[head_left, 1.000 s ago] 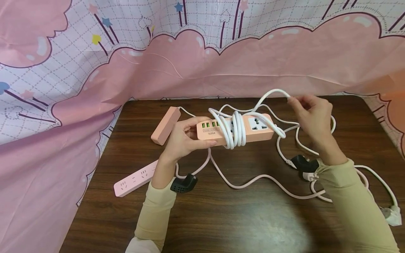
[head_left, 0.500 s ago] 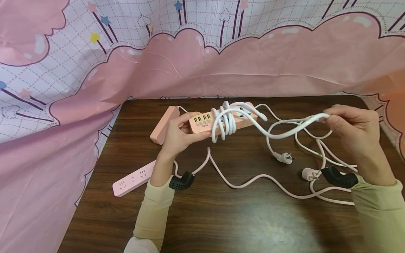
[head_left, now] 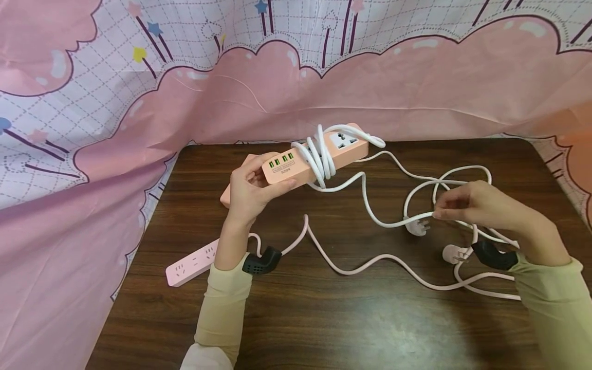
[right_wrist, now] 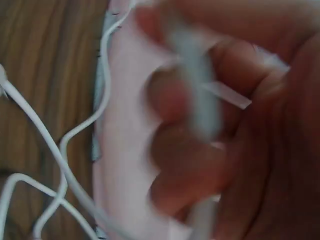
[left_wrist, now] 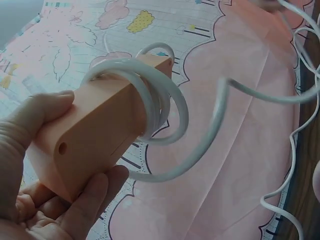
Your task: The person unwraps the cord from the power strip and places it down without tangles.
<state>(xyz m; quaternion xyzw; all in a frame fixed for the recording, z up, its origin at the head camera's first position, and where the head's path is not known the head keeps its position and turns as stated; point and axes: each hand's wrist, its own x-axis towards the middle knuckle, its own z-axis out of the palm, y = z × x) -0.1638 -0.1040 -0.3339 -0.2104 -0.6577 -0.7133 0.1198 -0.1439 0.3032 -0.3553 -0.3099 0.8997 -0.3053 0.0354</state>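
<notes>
My left hand [head_left: 252,190] grips the left end of an orange power strip [head_left: 296,172], raised and tilted with its right end farther up. Green USB ports and a white socket show on its top. Several loops of white cord [head_left: 319,159] wrap its middle, seen also in the left wrist view around the orange strip [left_wrist: 100,115]. From these loops a length of cord [head_left: 370,205] sags across to my right hand [head_left: 472,205], which pinches it between thumb and fingers. The right wrist view is blurred, with the cord [right_wrist: 195,85] crossing the fingers.
Behind my left hand lies another orange power strip [head_left: 226,195]. A pink power strip [head_left: 191,264] is at the left. White plug [head_left: 418,227] and pink plug [head_left: 452,254] lie among tangled cords at the right. A pink cord [head_left: 342,272] snakes over the dark wooden table [head_left: 324,329].
My left hand has carried the orange strip left and up, tilting it more. My right hand went right, then back left and lower, drawing cord off; fewer loops remain around the strip.
</notes>
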